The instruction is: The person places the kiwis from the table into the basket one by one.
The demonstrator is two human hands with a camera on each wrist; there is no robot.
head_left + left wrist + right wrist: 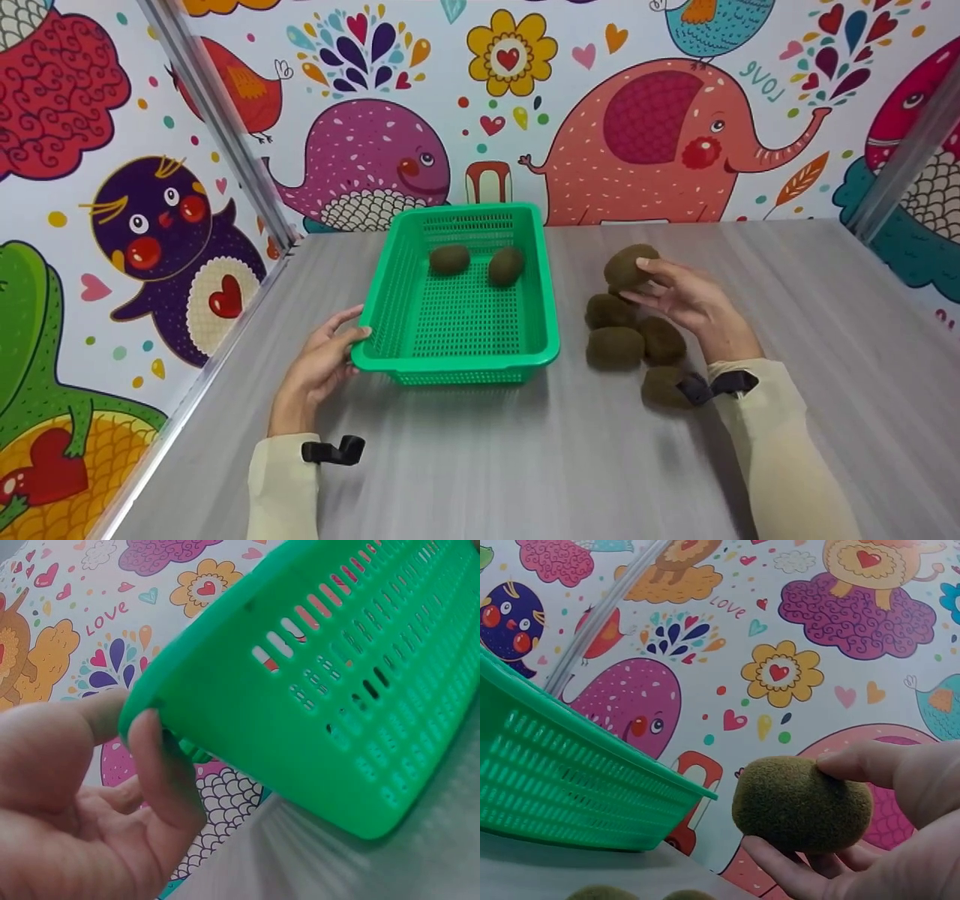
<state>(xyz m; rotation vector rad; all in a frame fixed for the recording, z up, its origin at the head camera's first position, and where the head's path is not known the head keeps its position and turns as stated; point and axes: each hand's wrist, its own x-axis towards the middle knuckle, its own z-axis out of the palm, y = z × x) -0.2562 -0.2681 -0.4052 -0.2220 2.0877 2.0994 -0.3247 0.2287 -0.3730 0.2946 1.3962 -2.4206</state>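
Observation:
A green plastic basket (457,364) with slotted walls stands on the table, with two brown kiwis (450,259) lying inside toward its far end. My left hand (319,371) pinches the basket's near left corner; in the left wrist view its thumb and fingers (161,765) grip the rim. To the right of the basket, my right hand (694,304) holds a kiwi (802,802) between thumb and fingers, raised over the pile. Below it several more kiwis (615,348) lie grouped on the table, the nearest one (664,388) partly covered by the wrist strap.
The grey wood-grain table (480,465) meets a printed cartoon wall (495,135) behind and another at the left. Metal posts (217,120) mark the corners. Each sleeve carries a black wrist mount (334,450).

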